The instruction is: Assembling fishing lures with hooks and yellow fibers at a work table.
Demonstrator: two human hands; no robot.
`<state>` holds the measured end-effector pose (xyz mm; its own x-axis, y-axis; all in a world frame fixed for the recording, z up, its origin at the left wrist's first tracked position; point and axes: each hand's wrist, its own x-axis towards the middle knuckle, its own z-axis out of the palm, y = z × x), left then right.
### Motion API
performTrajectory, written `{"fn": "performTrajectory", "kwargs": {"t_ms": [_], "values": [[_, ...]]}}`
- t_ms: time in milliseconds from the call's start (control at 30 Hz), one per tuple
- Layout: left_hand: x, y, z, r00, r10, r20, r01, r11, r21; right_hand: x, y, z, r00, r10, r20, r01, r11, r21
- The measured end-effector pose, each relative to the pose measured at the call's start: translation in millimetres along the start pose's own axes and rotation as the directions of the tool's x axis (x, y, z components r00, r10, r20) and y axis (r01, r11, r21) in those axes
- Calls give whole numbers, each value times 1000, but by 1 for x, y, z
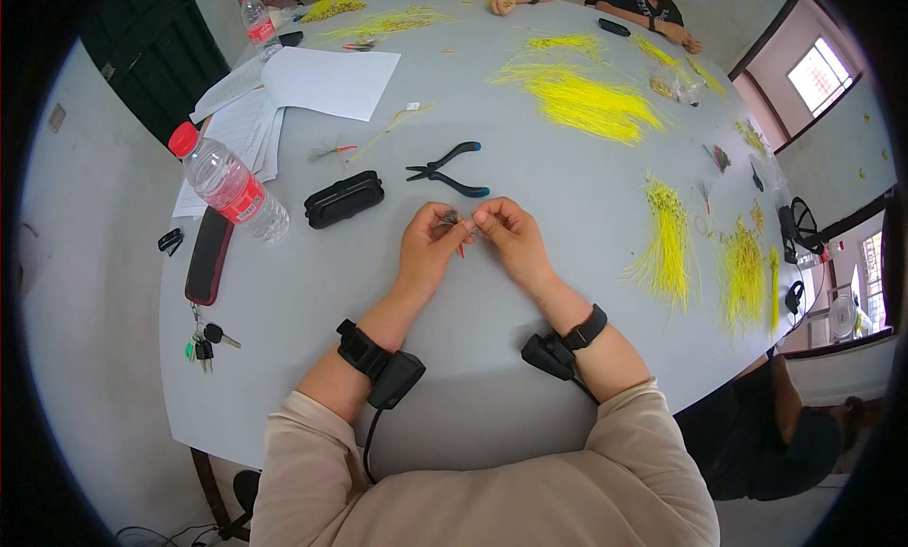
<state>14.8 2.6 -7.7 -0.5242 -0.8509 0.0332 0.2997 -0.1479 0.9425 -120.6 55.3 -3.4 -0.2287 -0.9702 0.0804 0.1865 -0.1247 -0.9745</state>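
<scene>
Beige sleeves (492, 490) nearest; left hand (427, 249) and right hand (511, 240) over grey table (312, 292), fingers pinched shut on small red-tipped tuft (456, 227). Mid-assembly, apparently; steady grip needed, pliers (446, 169) lying just beyond

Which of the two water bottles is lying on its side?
The near bottle, by the person's left hand, lies on its side, red cap pointing away. The far bottle, at the table's far edge, stands upright.

Bare table (492, 377) lies toward the near edge; pliers (447, 169) and a black case (344, 199) block the way beyond the hands.
</scene>
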Motion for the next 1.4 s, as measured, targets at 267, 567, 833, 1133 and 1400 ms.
{"fn": "performTrajectory", "kwargs": {"t_ms": [267,567,833,1133,1400], "values": [[0,-1,-2,998,-64,-21,66,990,123,-1,-5,2,1000,-23,3,23,999,-24],[2,0,-2,995,-83,-57,77,992,-95,2,7,-3,999,46,-15,-47,993,-112],[4,1,-3,999,-39,-27,38,998,-47,0,-5,-7,996,91,8,-85,955,-286],[7,2,-4,998,-62,3,61,994,88,11,-124,-119,851,-360,-382,40,771,-635],[8,2,-3,999,-53,8,51,991,124,73,-104,-223,776,-215,-593,-417,530,-738]]}}
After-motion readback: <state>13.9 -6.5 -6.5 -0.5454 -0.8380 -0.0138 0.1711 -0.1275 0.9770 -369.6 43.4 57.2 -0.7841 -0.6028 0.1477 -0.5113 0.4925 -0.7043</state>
